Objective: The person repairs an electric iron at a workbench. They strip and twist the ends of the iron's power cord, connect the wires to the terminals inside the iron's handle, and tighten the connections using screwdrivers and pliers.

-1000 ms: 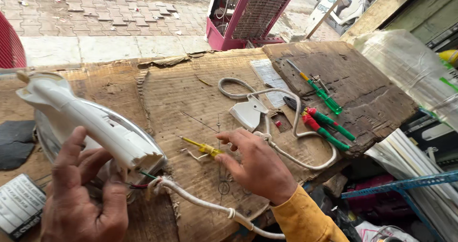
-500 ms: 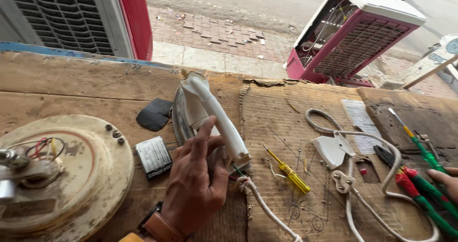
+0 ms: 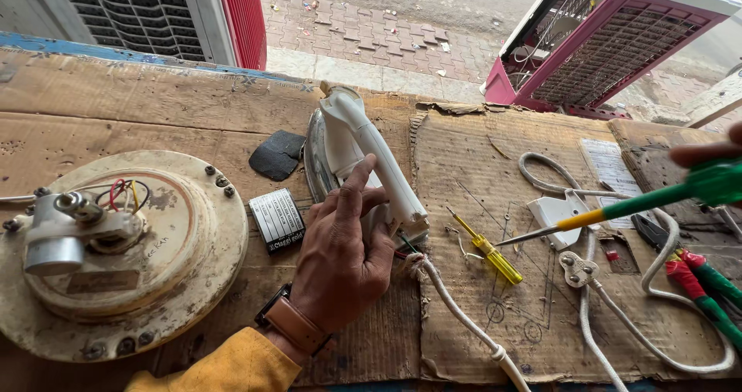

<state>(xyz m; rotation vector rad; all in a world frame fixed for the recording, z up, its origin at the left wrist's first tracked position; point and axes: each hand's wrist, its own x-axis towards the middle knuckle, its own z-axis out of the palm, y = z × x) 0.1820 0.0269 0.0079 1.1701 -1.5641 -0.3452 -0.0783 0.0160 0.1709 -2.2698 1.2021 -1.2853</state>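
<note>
My left hand (image 3: 340,261) grips the rear of a white electric iron (image 3: 371,152) that lies on its side on the cardboard-covered bench (image 3: 116,106). Only the fingertips of my right hand (image 3: 707,152) show at the right edge, holding a green-handled screwdriver (image 3: 618,207). Its metal tip points left and hovers about a hand's width from the iron's rear end. The iron's white cord (image 3: 464,322) runs down to the front edge. A small yellow screwdriver (image 3: 491,253) lies between the iron and the screwdriver tip.
A round cream motor housing (image 3: 178,230) with coloured wires sits at the left. Nearby lie a metal label plate (image 3: 277,218) and a black pad (image 3: 277,155). To the right are a white cover piece (image 3: 556,210), a plug (image 3: 576,268) and red-green pliers (image 3: 703,284). A red cooler (image 3: 618,44) stands behind.
My right hand has lifted a green-handled screwdriver from the tools at the right and points it toward the iron. My left hand stays on the iron. The view has swung left.
</note>
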